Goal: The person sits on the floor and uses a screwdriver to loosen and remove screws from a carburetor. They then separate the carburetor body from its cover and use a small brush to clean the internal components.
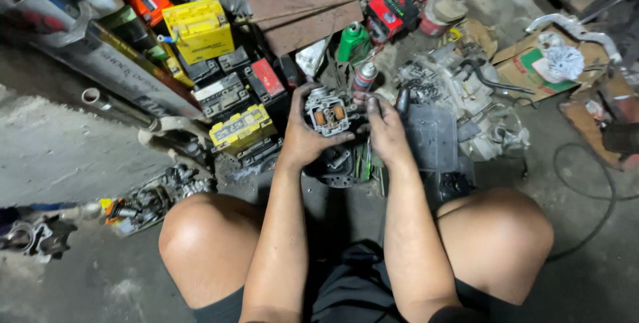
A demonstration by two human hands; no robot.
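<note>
Hands both on one metal engine part [329, 112], held low between my knees above the concrete floor [66, 156]. My left hand [301, 138] wraps the part's left side, fingers curled round its edge, gripping it. My right hand [385, 131] grips the right side, fingertips [370, 103] pressed on the upper right corner. Part faces up at me, grey casting with two small copper-coloured openings side by side in the middle. Below it, just under my hands, a dark round housing [339, 166] sits on the floor. Left of my left hand, a stack of small batteries: a yellow battery [241, 128] nearest, a larger yellow one [198, 28] further back. Behind the part, a spray can [364, 75] and a green bottle [353, 42] stand upright. Right of my right hand, a grey engine casing [459, 90] lies near, with a cardboard box [532, 66] beyond it.
</note>
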